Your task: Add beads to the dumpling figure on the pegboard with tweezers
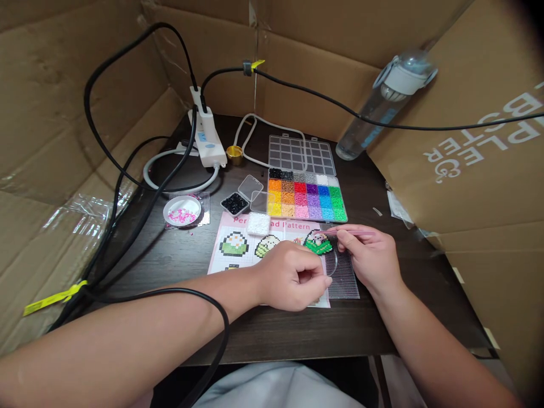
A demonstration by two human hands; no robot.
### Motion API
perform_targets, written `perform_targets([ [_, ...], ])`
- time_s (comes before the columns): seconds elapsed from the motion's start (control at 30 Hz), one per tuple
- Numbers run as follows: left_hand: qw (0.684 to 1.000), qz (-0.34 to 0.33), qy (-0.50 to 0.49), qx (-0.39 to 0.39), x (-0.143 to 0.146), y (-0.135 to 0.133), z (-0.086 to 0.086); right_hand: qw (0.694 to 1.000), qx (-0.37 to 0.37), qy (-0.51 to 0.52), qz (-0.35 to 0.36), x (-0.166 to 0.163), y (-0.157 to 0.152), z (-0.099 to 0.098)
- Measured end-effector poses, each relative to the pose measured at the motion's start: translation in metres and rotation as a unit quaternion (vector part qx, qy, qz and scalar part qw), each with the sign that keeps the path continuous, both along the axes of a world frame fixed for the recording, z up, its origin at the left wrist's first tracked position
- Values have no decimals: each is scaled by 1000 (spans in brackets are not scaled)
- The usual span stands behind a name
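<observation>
Pink tweezers (352, 231) in right hand's (372, 258) grip, tips beside green bead figure (318, 243).

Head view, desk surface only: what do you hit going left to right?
White dish of pink beads → small box of black beads → left hand → right hand holding pink tweezers → water bottle.

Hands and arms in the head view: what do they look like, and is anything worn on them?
Both forearms are bare up to the frame edge: no sleeves, gloves, watch or bracelets show. The left hand and right hand carry no visible rings. Fingernails look short and unpainted, though they are small here.
</observation>
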State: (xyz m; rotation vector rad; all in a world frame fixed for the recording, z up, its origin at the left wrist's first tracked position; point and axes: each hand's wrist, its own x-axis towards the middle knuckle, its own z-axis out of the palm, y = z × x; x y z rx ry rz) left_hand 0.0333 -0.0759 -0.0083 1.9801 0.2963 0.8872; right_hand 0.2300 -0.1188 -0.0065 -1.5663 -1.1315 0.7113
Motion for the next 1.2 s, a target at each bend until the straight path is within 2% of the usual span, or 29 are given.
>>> perform_targets([
  [0.4, 1000, -1, 5, 0, 0, 0, 0, 1000, 5, 18, 8, 0, 0, 0],
  [0.57, 1000, -4, 9, -4, 0, 0, 1, 992, 57, 110, -16, 3, 3, 5],
  [0.67, 1000, -3, 9, -10, 0, -1, 1, 990, 89, 109, -20, 1, 8, 17],
  [0.8, 1000, -3, 16, -8, 1, -2, -1, 994, 103, 37, 20, -15, 18, 40],
  [0.9, 999, -5, 31, -8, 1, -2, -3, 993, 105, 28, 50, -38, 29, 50],
  [1.07, 999, -13, 32, -25, 0, -3, -6, 992, 67, 48, 94, -70, 47, 48],
  [1.2, 999, -16, 26, -38, 1, -4, -8, 993, 37, -8, 113, -79, 49, 40],
])
